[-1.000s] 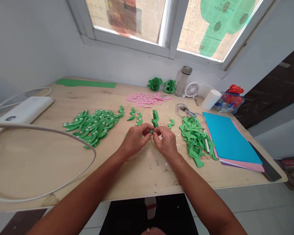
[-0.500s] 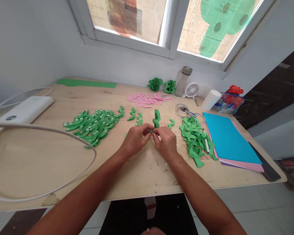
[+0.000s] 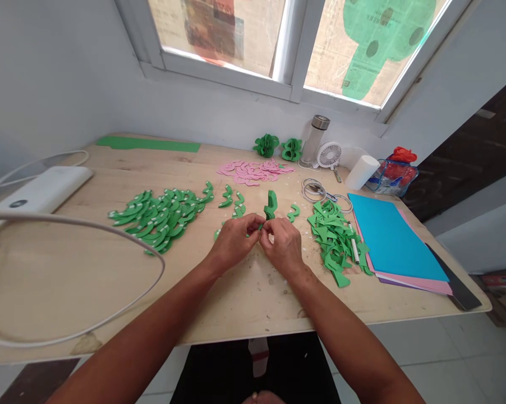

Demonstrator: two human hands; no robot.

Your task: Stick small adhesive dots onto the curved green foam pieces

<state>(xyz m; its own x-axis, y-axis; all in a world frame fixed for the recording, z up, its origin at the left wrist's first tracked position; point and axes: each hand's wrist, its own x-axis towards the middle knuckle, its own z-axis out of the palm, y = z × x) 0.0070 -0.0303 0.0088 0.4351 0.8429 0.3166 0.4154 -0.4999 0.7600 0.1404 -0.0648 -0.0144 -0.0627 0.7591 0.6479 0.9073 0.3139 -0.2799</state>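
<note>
My left hand [image 3: 235,237] and my right hand [image 3: 283,240] meet over the middle of the table, thumbs and fingertips pinched together. A scalloped green paper cutout [image 3: 270,205] stands up just beyond the fingertips. Its lower end is between them, mostly hidden by the fingers. Small green pieces with white tabs [image 3: 239,203] lie beyond my left hand, and another wavy green piece [image 3: 294,212] lies beside my right hand. A big heap of tabbed green cutouts [image 3: 164,216] spreads to the left.
Green paper scraps [image 3: 335,238] with a white marker [image 3: 355,251] lie right, near tape rolls [image 3: 314,191] and blue sheets [image 3: 398,238]. Pink cutouts [image 3: 253,173], green paper balls [image 3: 266,145], a bottle [image 3: 315,140] and a fan [image 3: 329,154] stand behind. A white cable [image 3: 162,264] loops at left.
The fingers of both hands have shifted slightly around the lower end of the green cutout, which leans a touch to the right. The view has moved a little; the rest stays put.
</note>
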